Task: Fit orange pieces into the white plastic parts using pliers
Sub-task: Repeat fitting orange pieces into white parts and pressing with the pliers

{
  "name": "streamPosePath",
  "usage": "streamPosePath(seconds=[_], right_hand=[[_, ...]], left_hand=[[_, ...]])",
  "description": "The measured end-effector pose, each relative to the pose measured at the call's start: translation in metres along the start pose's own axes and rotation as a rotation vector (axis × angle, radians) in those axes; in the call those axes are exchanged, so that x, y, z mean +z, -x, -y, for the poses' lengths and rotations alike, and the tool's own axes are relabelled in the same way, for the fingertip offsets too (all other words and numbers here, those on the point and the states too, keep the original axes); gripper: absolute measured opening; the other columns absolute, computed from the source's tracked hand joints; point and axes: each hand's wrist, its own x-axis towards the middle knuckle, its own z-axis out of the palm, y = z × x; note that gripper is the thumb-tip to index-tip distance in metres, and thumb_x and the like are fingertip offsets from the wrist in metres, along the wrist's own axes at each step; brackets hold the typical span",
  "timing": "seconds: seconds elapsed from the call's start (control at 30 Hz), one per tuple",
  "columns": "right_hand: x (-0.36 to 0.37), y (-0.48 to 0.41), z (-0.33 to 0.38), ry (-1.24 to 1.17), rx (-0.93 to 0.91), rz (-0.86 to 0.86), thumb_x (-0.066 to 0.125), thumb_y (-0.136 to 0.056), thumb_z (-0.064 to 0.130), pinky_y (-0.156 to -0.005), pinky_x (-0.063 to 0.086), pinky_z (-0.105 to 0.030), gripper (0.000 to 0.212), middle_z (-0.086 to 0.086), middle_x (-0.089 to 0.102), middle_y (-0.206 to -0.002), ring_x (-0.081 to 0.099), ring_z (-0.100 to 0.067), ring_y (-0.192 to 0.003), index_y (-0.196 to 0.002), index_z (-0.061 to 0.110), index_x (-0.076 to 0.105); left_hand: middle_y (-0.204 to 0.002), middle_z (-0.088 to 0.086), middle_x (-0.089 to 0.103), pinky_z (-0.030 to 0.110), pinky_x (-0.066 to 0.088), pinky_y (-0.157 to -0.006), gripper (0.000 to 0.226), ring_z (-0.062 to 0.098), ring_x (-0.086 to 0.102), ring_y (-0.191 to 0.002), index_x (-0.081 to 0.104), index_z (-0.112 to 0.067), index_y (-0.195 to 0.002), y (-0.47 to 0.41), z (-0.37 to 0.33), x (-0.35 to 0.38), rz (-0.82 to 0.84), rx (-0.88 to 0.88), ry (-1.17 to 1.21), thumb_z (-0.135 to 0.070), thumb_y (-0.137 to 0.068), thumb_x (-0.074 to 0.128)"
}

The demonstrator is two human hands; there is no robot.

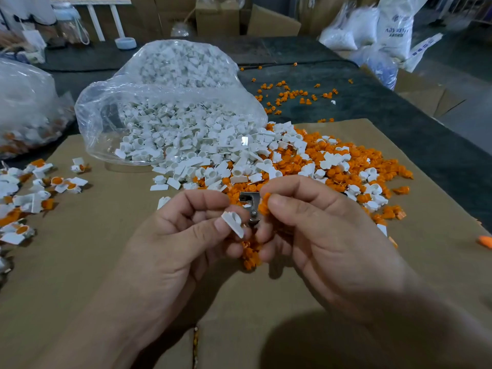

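Observation:
My left hand (181, 235) pinches one white plastic part (233, 223) between thumb and fingers. My right hand (319, 230) pinches an orange piece (264, 205) between thumb and forefinger, just right of the white part and apart from it. Metal pliers (250, 206) show between the two hands, their handles hidden under my right hand. More orange pieces (250, 254) lie below my fingers. A heap of white parts (213, 155) spills from a clear plastic bag (165, 83) onto a spread of orange pieces (359, 166).
A brown cardboard sheet (106, 262) covers the dark table (399, 107). White parts with orange pieces in them (32, 193) lie at the left. Another clear bag (24, 107) stands at the far left. Loose orange pieces (290, 95) dot the table behind. Boxes and sacks stand at the back.

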Motion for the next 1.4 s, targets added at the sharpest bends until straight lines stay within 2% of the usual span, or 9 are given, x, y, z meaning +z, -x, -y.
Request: streamPosePath(seconds=[0.2,0.33,0.43,0.63,0.73,0.83,0.97,1.17,1.4], right_hand=[[0.003,0.002,-0.005,0.128,-0.077,0.025,0.061,-0.086,0.023,-0.061,0.054,-0.028,0.011,-0.011,0.067,-0.071,0.065,-0.024,-0.062,-0.091,0.019,0.070],[0.004,0.001,-0.005,-0.014,-0.022,0.079,0.059,-0.087,0.017,-0.057,0.055,-0.027,0.012,-0.018,0.067,-0.073,0.067,-0.024,-0.062,-0.090,0.009,0.069],[0.004,0.000,-0.004,-0.119,0.041,0.092,0.059,-0.087,0.013,-0.055,0.055,-0.027,0.013,-0.020,0.065,-0.075,0.066,-0.023,-0.061,-0.093,0.003,0.066],[-0.002,-0.001,-0.008,0.005,0.104,0.085,0.060,-0.088,0.022,-0.055,0.045,-0.037,0.014,-0.016,0.066,-0.070,0.065,-0.025,-0.060,-0.094,0.010,0.066],[-0.001,-0.003,-0.005,-0.219,0.204,0.149,0.058,-0.088,0.019,-0.053,0.053,-0.028,0.021,-0.017,0.062,-0.068,0.064,-0.023,-0.058,-0.093,-0.001,0.061],[0.000,-0.003,-0.001,-0.358,0.277,0.220,0.049,-0.094,0.019,-0.052,0.051,-0.026,0.025,-0.015,0.058,-0.069,0.059,-0.018,-0.058,-0.083,0.002,0.062],[0.001,-0.002,0.002,-0.388,0.306,0.255,0.047,-0.094,0.020,-0.052,0.049,-0.024,0.025,-0.012,0.056,-0.070,0.055,-0.016,-0.059,-0.082,0.002,0.060],[0.001,-0.001,0.001,-0.427,0.288,0.259,0.048,-0.095,0.016,-0.052,0.049,-0.025,0.020,-0.009,0.057,-0.079,0.055,-0.015,-0.061,-0.085,0.004,0.060],[-0.001,-0.003,0.000,-0.434,0.267,0.188,0.052,-0.090,0.015,-0.049,0.049,-0.024,0.016,-0.010,0.058,-0.077,0.056,-0.014,-0.059,-0.084,0.003,0.060]], left_hand=[[-0.077,0.017,0.073,0.023,0.057,-0.057,0.033,0.019,0.070,-0.064,0.076,-0.011,-0.087,0.003,0.000,0.001,0.068,-0.049,-0.044,-0.024,-0.061,0.091],[-0.072,0.014,0.071,0.021,0.056,-0.055,0.035,0.015,0.069,-0.060,0.077,-0.011,-0.086,0.003,0.001,0.002,0.028,-0.034,-0.068,-0.025,-0.057,0.091],[-0.072,0.016,0.071,0.021,0.056,-0.055,0.024,0.016,0.069,-0.060,0.078,-0.010,-0.083,0.004,0.000,0.003,0.026,-0.039,-0.075,-0.010,-0.060,0.086],[-0.073,0.026,0.067,0.039,0.056,-0.060,0.034,0.031,0.066,-0.059,0.071,-0.003,-0.089,0.010,0.002,0.010,0.067,-0.017,-0.066,-0.021,-0.066,0.089],[-0.067,0.024,0.067,0.031,0.056,-0.051,0.020,0.026,0.066,-0.054,0.073,-0.007,-0.079,0.008,0.003,0.007,-0.099,-0.041,-0.121,-0.011,-0.062,0.081],[-0.060,0.019,0.065,0.023,0.052,-0.044,0.010,0.021,0.064,-0.048,0.074,-0.013,-0.070,0.006,0.000,0.007,-0.140,-0.040,-0.138,-0.010,-0.061,0.075],[-0.060,0.016,0.065,0.024,0.050,-0.044,0.015,0.020,0.062,-0.049,0.072,-0.015,-0.067,0.010,0.000,0.011,-0.120,-0.017,-0.152,-0.026,-0.057,0.076],[-0.052,0.006,0.054,0.023,0.044,-0.039,0.018,0.015,0.052,-0.043,0.068,-0.016,-0.064,0.013,-0.002,0.016,-0.135,0.006,-0.192,-0.031,-0.058,0.077],[-0.055,0.006,0.060,0.021,0.043,-0.037,0.015,0.015,0.058,-0.046,0.069,-0.020,-0.063,0.013,-0.002,0.016,-0.138,-0.009,-0.221,-0.030,-0.054,0.077]])
